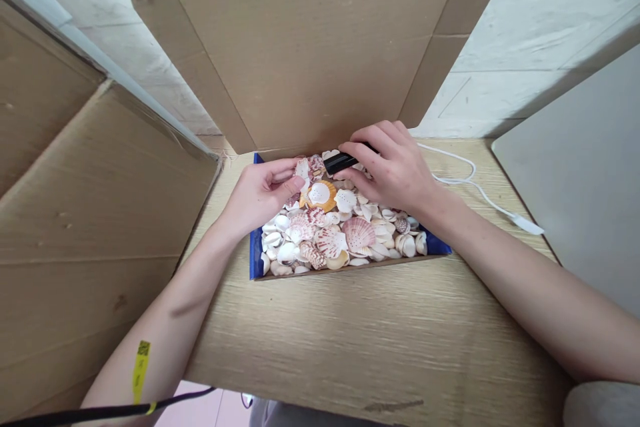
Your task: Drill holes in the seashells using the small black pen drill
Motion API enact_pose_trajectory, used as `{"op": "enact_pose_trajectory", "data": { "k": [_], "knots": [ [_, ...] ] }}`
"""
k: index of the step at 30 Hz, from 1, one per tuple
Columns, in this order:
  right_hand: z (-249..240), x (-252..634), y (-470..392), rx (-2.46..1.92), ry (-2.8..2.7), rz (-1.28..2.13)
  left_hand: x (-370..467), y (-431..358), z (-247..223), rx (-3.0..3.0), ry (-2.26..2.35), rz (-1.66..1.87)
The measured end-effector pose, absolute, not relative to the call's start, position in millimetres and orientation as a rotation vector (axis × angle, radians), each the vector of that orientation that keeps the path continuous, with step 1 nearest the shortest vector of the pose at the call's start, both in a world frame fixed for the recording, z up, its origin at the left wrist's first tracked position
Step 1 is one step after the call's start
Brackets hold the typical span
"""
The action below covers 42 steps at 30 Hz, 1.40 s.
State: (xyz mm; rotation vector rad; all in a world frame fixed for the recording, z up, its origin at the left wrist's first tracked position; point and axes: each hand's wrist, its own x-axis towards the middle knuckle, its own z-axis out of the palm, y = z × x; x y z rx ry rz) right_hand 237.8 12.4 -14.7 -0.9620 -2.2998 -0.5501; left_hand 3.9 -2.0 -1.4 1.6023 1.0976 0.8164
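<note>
A shallow cardboard tray (pixel 256 250) with blue ends is filled with seashells (pixel 345 240), white, cream and pink-streaked. Over its far left part, my left hand (pixel 260 193) is closed, thumb and fingers pinching a pale seashell (pixel 302 169). My right hand (pixel 395 163) is wrapped round a short, glossy black stick-shaped object (pixel 340 161), whose kind I cannot make out. Its blunt end points left, close to the shell in my left hand. An orange scallop shell with a white shell on it (pixel 319 194) lies just below the two hands.
Behind the tray a large cardboard panel (pixel 320 47) stands up, with another cardboard wall (pixel 100 227) at the left. A white cable (pixel 470 177) with a plug lies on the wooden tabletop (pixel 325 333). On the right is a pale grey panel (pixel 580 167).
</note>
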Motion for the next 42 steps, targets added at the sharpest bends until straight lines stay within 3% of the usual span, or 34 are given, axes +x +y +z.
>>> {"op": "enact_pose_trajectory", "data": {
  "k": [9, 25, 42],
  "knots": [
    [-14.0, 234.9, 6.6, -1.211, -2.445, -0.29, 4.5, -1.6, -1.2, 1.578, 1.09, 0.887],
    [-11.9, 237.5, 7.9, -0.764, -2.248, -0.607, 5.4, -4.1, 2.5, 1.568, 1.012, 0.834],
    [-13.2, 234.8, 9.2, -0.9, -2.234, -0.669, 9.0, 0.1, -6.8, 1.62, 1.127, 1.005]
  ]
}}
